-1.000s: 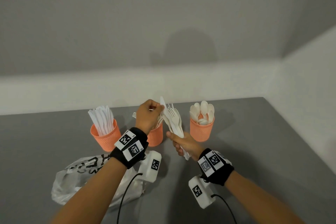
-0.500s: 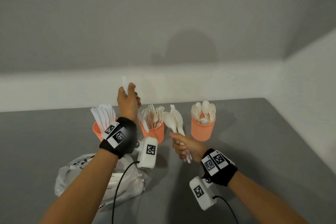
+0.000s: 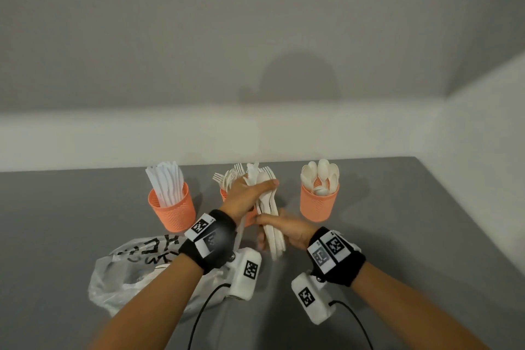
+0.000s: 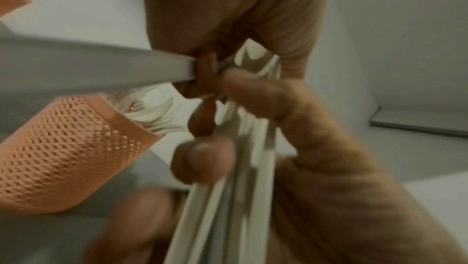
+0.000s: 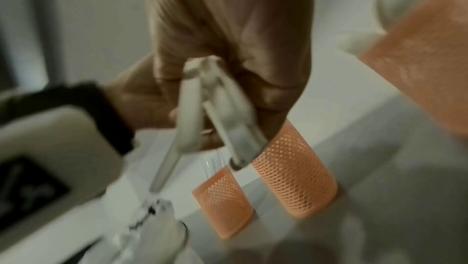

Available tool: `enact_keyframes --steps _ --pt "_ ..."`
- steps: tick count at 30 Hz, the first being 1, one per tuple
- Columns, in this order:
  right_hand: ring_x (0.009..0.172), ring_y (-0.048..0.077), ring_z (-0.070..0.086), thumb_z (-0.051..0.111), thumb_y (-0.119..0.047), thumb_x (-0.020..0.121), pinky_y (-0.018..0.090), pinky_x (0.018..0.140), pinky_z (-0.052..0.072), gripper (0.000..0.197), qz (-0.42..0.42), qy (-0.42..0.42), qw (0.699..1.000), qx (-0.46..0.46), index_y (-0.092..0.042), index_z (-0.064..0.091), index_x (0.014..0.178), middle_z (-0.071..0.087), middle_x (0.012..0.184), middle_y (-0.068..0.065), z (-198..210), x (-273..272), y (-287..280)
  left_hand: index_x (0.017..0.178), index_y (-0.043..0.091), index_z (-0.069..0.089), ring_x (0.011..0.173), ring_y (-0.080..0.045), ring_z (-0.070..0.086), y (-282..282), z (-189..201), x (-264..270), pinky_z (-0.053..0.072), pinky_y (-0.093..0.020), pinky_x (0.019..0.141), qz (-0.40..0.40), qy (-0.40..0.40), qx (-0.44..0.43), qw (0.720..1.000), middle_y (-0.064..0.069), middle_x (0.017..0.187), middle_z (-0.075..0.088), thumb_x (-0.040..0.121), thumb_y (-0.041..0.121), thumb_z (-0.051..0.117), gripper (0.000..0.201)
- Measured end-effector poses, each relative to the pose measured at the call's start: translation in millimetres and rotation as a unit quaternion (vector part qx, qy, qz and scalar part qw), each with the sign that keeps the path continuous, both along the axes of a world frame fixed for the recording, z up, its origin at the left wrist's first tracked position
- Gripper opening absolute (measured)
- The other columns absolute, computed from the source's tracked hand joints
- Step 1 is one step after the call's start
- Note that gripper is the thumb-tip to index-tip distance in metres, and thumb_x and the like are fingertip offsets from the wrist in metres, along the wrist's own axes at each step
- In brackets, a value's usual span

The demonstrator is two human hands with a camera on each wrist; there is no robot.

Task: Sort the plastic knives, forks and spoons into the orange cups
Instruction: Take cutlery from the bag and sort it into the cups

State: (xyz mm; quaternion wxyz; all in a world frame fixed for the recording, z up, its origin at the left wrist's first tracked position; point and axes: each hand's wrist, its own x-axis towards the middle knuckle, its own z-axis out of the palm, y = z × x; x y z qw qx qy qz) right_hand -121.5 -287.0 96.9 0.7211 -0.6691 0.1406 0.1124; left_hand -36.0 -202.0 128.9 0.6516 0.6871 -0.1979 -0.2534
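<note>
Three orange mesh cups stand in a row in the head view. The left cup (image 3: 172, 207) holds knives, the right cup (image 3: 319, 206) holds spoons. The middle cup (image 3: 224, 194), with forks, is mostly hidden behind my left hand (image 3: 264, 187). My right hand (image 3: 272, 224) grips a bundle of white plastic cutlery (image 3: 277, 247) by the handles, upright in front of the middle cup. The left hand's thumb and fingers close round the upper part of that bundle (image 4: 253, 58). In the right wrist view the bundle's handles (image 5: 228, 120) stick out below my right hand (image 5: 215, 80).
A crumpled clear plastic bag (image 3: 133, 273) with black lettering lies on the grey table (image 3: 412, 236), near left under my left forearm. White walls close off the back and right sides. Cables trail from both wrist cameras.
Half a second ago my left hand was raised by the knife cup with one white piece. It has come back down onto the bundle without that piece. The right hand barely moved.
</note>
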Motion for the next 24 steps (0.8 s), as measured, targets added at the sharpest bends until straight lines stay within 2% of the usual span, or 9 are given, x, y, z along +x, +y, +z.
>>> enact_keyframes --steps 2,4,7,9,13,15,18,22,24 --pt "0.044 0.008 0.053 0.056 -0.010 0.087 0.027 0.058 0.050 0.005 -0.072 -0.048 0.994 -0.062 -0.007 0.060 0.086 0.052 0.054 0.000 -0.7 4.3 5.4 0.086 0.005 0.063 0.063 -0.014 0.064 -4.2 -2.5 -1.0 0.049 -0.020 0.056 0.043 -0.014 0.003 0.999 -0.004 0.070 0.065 0.079 0.016 0.070 0.015" --pt "0.035 0.004 0.038 0.051 -0.011 0.090 0.025 0.047 0.042 0.014 -0.129 -0.062 0.989 -0.043 -0.012 0.054 0.076 0.040 0.046 -0.005 -3.5 6.0 8.4 0.087 0.008 0.062 0.065 -0.017 0.063 -5.8 -2.7 -1.8 0.049 -0.022 0.058 0.038 -0.016 0.017 0.999 -0.005 0.072 0.065 0.081 0.026 0.069 0.020" --pt "0.031 0.005 0.025 0.050 -0.029 0.093 0.018 0.036 0.026 0.027 -0.118 -0.031 0.992 0.035 -0.015 0.046 0.070 0.029 0.040 -0.009 -5.1 3.5 5.2 0.079 0.013 0.054 0.041 -0.006 0.048 -1.9 -2.1 2.0 0.036 -0.015 0.040 0.015 0.006 0.006 1.000 -0.001 0.060 0.052 0.086 0.045 0.056 0.033" --pt "0.030 0.004 0.025 0.049 -0.035 0.094 0.015 0.034 0.023 0.028 -0.095 -0.024 0.992 0.081 -0.016 0.048 0.075 0.029 0.039 -0.008 -6.4 0.7 0.3 0.082 0.014 0.051 0.037 -0.004 0.033 2.8 -1.0 7.9 0.024 -0.015 0.035 0.039 0.027 -0.001 0.999 0.001 0.060 0.041 0.088 0.050 0.049 0.037" --pt "0.028 0.002 0.028 0.043 -0.038 0.095 0.015 0.032 0.025 0.027 -0.054 -0.019 0.993 0.107 -0.014 0.053 0.088 0.034 0.037 -0.007 -6.3 -3.7 -7.4 0.068 0.015 0.051 0.027 -0.001 0.032 11.4 4.1 13.3 0.022 -0.013 0.034 0.058 -0.004 0.030 0.998 0.011 0.039 0.041 0.093 0.030 0.052 0.029" --pt "0.029 0.002 0.028 0.042 -0.040 0.096 0.014 0.033 0.025 0.031 -0.032 -0.014 0.995 0.096 -0.011 0.051 0.102 0.036 0.038 -0.007 -5.5 -4.7 -8.3 0.063 0.017 0.049 0.026 -0.001 0.034 12.4 5.5 15.7 0.025 -0.012 0.033 0.052 -0.026 0.044 0.997 0.011 0.033 0.040 0.093 0.027 0.053 0.031" --pt "0.031 0.002 0.029 0.041 -0.043 0.095 0.014 0.035 0.027 0.044 -0.013 -0.008 0.997 0.070 -0.010 0.052 0.121 0.040 0.042 -0.009 -4.8 -5.5 -9.8 0.066 0.010 0.052 0.030 -0.002 0.038 13.1 7.4 21.1 0.028 -0.011 0.033 0.053 -0.031 0.060 0.996 0.010 0.039 0.045 0.091 0.022 0.056 0.028" --pt "0.033 0.001 0.030 0.039 -0.044 0.095 0.013 0.035 0.028 0.038 -0.004 -0.024 0.998 0.052 -0.020 0.058 0.119 0.046 0.047 -0.008 -4.6 -6.4 -12.7 0.079 0.003 0.055 0.034 0.001 0.045 13.8 8.8 23.7 0.037 -0.011 0.038 0.071 -0.057 0.051 0.994 -0.005 0.059 0.049 0.090 0.011 0.053 0.014" --pt "0.034 0.001 0.030 0.038 -0.043 0.096 0.013 0.035 0.027 0.034 -0.010 -0.037 0.998 0.058 -0.024 0.058 0.116 0.045 0.049 -0.008 -5.8 -6.8 -14.4 0.078 0.004 0.054 0.049 -0.007 0.057 12.8 8.8 26.7 0.047 -0.020 0.051 0.110 -0.062 0.027 0.992 -0.012 0.066 0.054 0.093 0.014 0.049 0.019"
